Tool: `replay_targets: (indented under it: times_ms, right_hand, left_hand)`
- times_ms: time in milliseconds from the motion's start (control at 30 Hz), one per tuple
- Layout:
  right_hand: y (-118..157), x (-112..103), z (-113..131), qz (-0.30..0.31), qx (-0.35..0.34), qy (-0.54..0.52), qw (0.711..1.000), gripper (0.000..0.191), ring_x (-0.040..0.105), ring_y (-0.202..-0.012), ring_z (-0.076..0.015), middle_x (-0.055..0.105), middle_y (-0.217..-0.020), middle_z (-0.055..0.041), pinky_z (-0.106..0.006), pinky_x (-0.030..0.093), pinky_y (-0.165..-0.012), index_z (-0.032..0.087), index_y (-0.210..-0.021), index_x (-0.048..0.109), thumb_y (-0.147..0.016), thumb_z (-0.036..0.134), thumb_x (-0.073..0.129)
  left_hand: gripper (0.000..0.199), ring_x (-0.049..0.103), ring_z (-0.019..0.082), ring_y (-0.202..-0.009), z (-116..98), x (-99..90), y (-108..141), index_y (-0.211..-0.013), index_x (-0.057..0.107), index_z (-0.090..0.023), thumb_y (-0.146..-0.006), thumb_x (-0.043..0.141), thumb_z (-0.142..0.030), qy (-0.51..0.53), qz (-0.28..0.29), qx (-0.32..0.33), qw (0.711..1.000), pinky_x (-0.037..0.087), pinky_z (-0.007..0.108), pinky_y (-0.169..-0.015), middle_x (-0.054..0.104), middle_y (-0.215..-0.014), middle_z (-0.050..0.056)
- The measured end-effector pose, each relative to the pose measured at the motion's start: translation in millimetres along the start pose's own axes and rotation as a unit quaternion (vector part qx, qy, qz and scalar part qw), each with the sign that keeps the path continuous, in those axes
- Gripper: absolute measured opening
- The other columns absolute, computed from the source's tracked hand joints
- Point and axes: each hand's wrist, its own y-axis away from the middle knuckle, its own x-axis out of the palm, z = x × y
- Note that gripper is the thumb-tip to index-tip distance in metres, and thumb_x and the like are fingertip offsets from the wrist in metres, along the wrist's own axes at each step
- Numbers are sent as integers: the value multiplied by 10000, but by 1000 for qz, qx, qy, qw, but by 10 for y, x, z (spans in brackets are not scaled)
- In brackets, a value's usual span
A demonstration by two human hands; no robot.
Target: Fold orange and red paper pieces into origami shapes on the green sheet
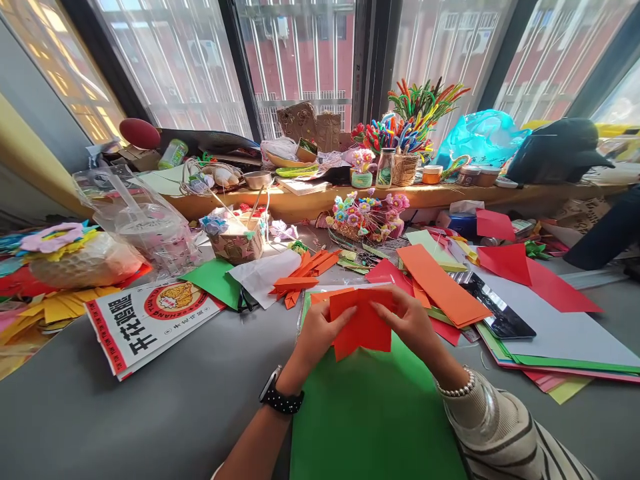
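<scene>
A folded red-orange sheet of paper [361, 327] is held up between my two hands, its lower edge notched in the middle. My left hand [320, 327] grips its left side, thumb on the near face and fingers behind. On the other side my right hand [407, 317] pinches the upper right part the same way; most of its fingers are hidden behind the paper. Below lies a large green sheet [370, 413]. Folded orange paper strips [307, 273] rest just beyond my left hand, and a flat orange sheet [443, 285] lies past my right.
Right of me, a phone [500, 310] lies on a stack of coloured paper [575, 333]. A printed paper bag [150, 320] is at left. Farther back stand a decorated basket [240, 240], crafted flowers [367, 213] and a cluttered windowsill [310, 200].
</scene>
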Motion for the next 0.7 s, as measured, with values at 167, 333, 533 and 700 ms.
replay_targets:
  times_ms: [167,333,533,700]
  right_hand:
    - [31,-19,116,-38,-97,47,993,200,560,-853,-171,615,-920,-46,-301,470,-720,208,-931,581,-761,174,480]
    - [43,-6,125,-77,-132,92,984,172,564,-804,-164,612,-881,-44,-298,465,-716,210,-897,589,-767,171,484]
    - [63,-31,157,-111,-138,120,977,134,572,-803,-161,623,-839,-43,-271,470,-698,203,-851,607,-766,185,507]
    - [76,-40,191,-125,-159,139,970,117,580,-765,-166,628,-797,-41,-286,470,-686,206,-821,612,-765,193,509]
  left_hand:
    - [182,583,172,-830,-146,-8,29,-866,635,-183,-728,542,-255,-113,-79,157,978,465,265,-726,646,-871,37]
    - [168,583,144,-800,-184,97,29,-863,629,-205,-762,499,-169,-212,-139,273,928,456,266,-741,651,-840,31]
    - [186,590,122,-757,-153,199,55,-884,613,-192,-762,493,-118,-268,-142,342,889,472,238,-702,656,-809,28]
    - [166,594,124,-756,-197,208,87,-866,610,-168,-756,502,-108,-291,-144,363,873,474,230,-695,659,-788,35]
